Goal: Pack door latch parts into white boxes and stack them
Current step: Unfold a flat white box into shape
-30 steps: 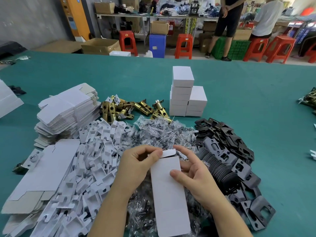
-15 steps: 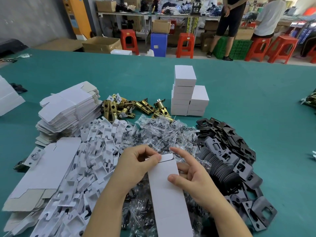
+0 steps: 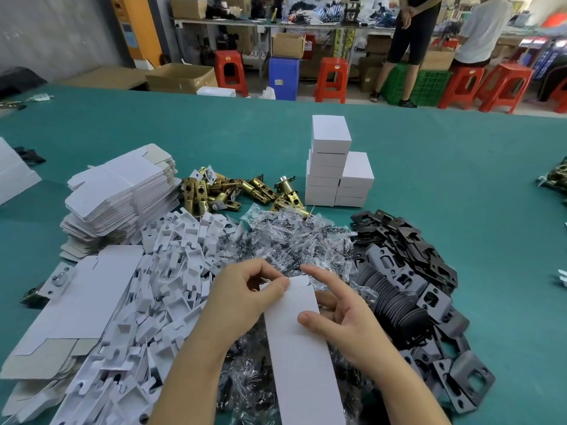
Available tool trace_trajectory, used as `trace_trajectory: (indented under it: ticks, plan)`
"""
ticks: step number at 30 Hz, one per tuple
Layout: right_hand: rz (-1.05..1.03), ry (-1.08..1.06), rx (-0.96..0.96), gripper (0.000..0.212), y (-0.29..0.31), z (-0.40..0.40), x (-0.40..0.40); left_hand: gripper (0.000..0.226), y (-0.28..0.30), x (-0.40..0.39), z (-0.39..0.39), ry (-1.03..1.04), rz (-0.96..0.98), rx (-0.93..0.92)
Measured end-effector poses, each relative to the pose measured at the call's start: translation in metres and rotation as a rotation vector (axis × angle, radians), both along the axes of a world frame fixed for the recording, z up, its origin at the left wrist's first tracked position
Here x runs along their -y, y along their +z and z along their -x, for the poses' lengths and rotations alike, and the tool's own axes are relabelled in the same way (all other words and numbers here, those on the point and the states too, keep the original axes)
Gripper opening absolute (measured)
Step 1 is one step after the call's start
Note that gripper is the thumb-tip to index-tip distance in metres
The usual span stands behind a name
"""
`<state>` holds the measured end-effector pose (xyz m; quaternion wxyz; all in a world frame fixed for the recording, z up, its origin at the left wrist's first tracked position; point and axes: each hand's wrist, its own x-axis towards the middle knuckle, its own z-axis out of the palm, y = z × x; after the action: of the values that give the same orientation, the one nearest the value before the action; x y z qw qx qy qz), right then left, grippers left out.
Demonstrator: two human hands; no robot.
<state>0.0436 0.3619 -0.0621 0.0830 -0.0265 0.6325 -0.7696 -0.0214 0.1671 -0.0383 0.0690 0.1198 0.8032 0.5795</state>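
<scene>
my left hand pinches the far end flap of the white box, thumb and forefinger curled tight on it, while my right hand holds the box's right edge with the thumb pressed on its top face, fingers behind it and the index finger pointing off toward 11 o'clock. the box lies long and flat between both hands, running from 6 o'clock up toward the middle, over the heap of clear screw bags.

sweeping from 9 o'clock: a sheet of white card sits at the table's left edge. nearer in, at 10 o'clock, a stack of flat box blanks rests on the green table, with one large unfolded blank lying just in front of it at 8 o'clock. beside that, a spread of white card inserts runs down to 7 o'clock and touches the screw bags. at 11 o'clock lie the brass latch bolts, piled loosely. just right of them, at 12 o'clock, stand the packed white boxes in two touching columns, the left one taller. at 3 to 4 o'clock i see the black strike plates, heaped against the bags. beyond the table, red stools and two people standing by a bench.
</scene>
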Motion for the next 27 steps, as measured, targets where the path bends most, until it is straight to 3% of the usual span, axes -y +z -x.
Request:
trace_trajectory:
  ticks: [3, 8, 18, 27]
  plan:
    - [-0.058, -0.03, -0.035, 0.068, 0.0003, -0.0011, -0.0003, 0.025, -0.0007, -0.0005, 0.0002, -0.011, 0.025, -0.016]
    - [-0.09, -0.069, -0.046, 0.035, 0.0005, -0.0027, 0.0017, 0.03, -0.0018, 0.0002, 0.0005, -0.014, 0.034, -0.023]
    - [-0.031, -0.1, -0.022, 0.035, 0.0086, -0.004, 0.0021, 0.031, 0.0004, 0.0013, 0.0004, -0.051, -0.094, 0.059]
    - [-0.071, -0.035, -0.017, 0.038, 0.0067, -0.0037, 0.0012, 0.015, 0.0001, 0.0027, 0.0009, -0.05, -0.133, 0.098]
